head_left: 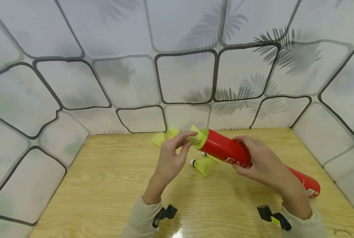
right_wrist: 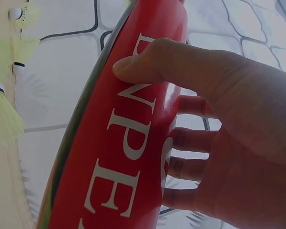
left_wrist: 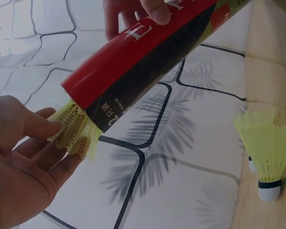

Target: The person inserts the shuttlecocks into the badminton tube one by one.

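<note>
several loose birdies (head_left: 203, 166) lie nearby; left hand (head_left: 171, 157) pinches shuttlecock (left_wrist: 76, 130), right hand (head_left: 263, 162) grips tube (head_left: 223, 147).

"ENPE" (right_wrist: 118, 157) is printed along the red tube (head_left: 224, 147); "2只装" (left_wrist: 105, 111) and "PUSH IN" (left_wrist: 111, 108) on its black panel (left_wrist: 150, 69), near the mouth (left_wrist: 80, 95).

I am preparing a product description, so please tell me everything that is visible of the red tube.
The red tube is a long, glossy cylinder, perhaps coated card, with white lettering, a dark lengthwise panel and a pale label near one end. It slants over the table, open mouth leftward in the head view. The right hand grips it; a yellow shuttlecock sticks out of the mouth.
</note>
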Action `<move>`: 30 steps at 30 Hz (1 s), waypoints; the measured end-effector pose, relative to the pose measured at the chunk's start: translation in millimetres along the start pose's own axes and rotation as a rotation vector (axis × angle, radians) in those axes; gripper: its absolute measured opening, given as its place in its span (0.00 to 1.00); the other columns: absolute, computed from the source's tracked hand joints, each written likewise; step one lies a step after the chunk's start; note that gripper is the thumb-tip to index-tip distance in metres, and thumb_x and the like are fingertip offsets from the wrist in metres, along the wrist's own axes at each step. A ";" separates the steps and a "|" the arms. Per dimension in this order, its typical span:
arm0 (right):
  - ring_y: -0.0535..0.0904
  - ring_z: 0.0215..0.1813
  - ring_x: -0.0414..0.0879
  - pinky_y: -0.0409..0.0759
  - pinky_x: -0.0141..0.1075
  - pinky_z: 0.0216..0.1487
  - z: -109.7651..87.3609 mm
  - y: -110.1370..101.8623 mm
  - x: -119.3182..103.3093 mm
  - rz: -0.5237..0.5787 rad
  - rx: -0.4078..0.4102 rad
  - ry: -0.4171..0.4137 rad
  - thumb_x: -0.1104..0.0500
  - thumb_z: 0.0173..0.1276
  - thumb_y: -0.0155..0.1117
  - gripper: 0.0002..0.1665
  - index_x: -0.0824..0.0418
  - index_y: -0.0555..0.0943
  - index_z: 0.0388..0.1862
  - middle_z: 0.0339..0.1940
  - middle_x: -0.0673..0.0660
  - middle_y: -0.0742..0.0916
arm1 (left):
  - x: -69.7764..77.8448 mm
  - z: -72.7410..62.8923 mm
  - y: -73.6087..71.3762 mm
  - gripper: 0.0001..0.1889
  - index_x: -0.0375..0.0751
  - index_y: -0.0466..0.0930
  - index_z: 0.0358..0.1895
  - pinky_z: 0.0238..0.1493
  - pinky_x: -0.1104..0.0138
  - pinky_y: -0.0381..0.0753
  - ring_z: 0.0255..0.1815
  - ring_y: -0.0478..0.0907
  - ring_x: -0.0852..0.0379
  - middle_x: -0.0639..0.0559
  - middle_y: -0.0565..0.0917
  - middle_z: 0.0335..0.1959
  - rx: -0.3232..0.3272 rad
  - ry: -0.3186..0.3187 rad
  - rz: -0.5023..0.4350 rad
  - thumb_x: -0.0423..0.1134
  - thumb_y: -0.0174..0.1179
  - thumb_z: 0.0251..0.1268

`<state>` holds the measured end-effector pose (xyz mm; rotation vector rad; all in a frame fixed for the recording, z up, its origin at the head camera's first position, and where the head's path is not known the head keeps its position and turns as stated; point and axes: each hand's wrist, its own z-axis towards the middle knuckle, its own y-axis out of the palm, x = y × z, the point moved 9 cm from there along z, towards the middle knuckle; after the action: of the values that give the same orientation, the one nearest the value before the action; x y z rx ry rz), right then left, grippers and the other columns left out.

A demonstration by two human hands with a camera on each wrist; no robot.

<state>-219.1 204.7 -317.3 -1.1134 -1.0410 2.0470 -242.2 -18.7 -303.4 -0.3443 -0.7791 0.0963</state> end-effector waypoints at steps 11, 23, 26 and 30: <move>0.79 0.54 0.59 0.86 0.58 0.46 2.7 4.1 -5.3 -0.010 -0.009 0.005 0.64 0.51 0.82 0.43 0.61 0.72 0.65 0.56 0.62 0.83 | 5.0 -2.4 5.9 0.17 0.37 0.85 0.56 0.52 0.66 0.85 0.49 0.86 0.55 0.46 0.87 0.52 -0.024 0.038 -0.010 0.19 0.60 0.68; 0.80 0.52 0.59 0.86 0.57 0.45 2.1 5.0 -6.9 -0.016 -0.002 -0.010 0.65 0.50 0.82 0.43 0.61 0.72 0.65 0.56 0.63 0.83 | 5.4 -6.4 22.3 0.17 0.41 0.78 0.66 0.24 0.73 0.63 0.18 0.55 0.66 0.55 0.66 0.22 -0.100 0.049 -0.002 0.30 0.50 0.81; 0.80 0.53 0.60 0.86 0.58 0.46 2.8 6.0 -6.6 -0.016 -0.007 -0.007 0.65 0.50 0.82 0.43 0.61 0.72 0.65 0.56 0.63 0.83 | 4.2 -7.9 26.8 0.17 0.41 0.76 0.67 0.22 0.74 0.65 0.16 0.57 0.68 0.55 0.67 0.20 -0.120 0.044 -0.020 0.30 0.48 0.82; 0.80 0.52 0.60 0.86 0.58 0.45 2.5 7.1 -5.5 -0.018 -0.014 0.005 0.65 0.50 0.82 0.43 0.61 0.72 0.65 0.56 0.64 0.83 | 3.3 -8.6 31.7 0.18 0.41 0.74 0.69 0.22 0.74 0.67 0.16 0.57 0.67 0.55 0.65 0.18 -0.132 0.041 -0.020 0.31 0.45 0.83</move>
<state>-219.5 195.8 -320.1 -1.1116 -1.0602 2.0251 -232.6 9.5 -317.6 -0.4623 -0.7496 0.0192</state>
